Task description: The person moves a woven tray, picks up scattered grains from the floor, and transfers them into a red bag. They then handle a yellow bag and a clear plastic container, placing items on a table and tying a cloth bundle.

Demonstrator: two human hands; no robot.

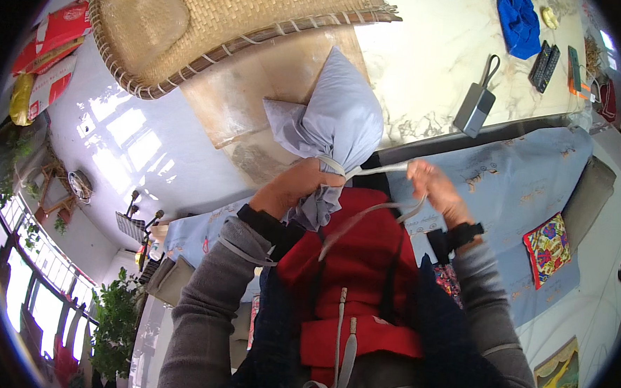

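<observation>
A pale grey-blue cloth bag [346,109], bulging at its far end, is held in front of my body. My left hand [303,180] clenches its gathered neck, and the crumpled mouth of the cloth [317,207] hangs out below the fist. A flat white cord [380,168] wraps around the neck and runs taut to the right. My right hand [437,187] pinches that cord, with a loose tail dangling from the fingers toward the red apron [366,239]. Whether the cord is knotted is hidden by the left hand.
A woven bamboo winnowing basket [236,11] rests on the marble-topped table [417,57], beside a brown board [253,85]. Further right lie a power bank [474,109], remote controls [543,66] and a blue cloth [518,25]. A sofa with a light-blue cover [507,167] stands close by.
</observation>
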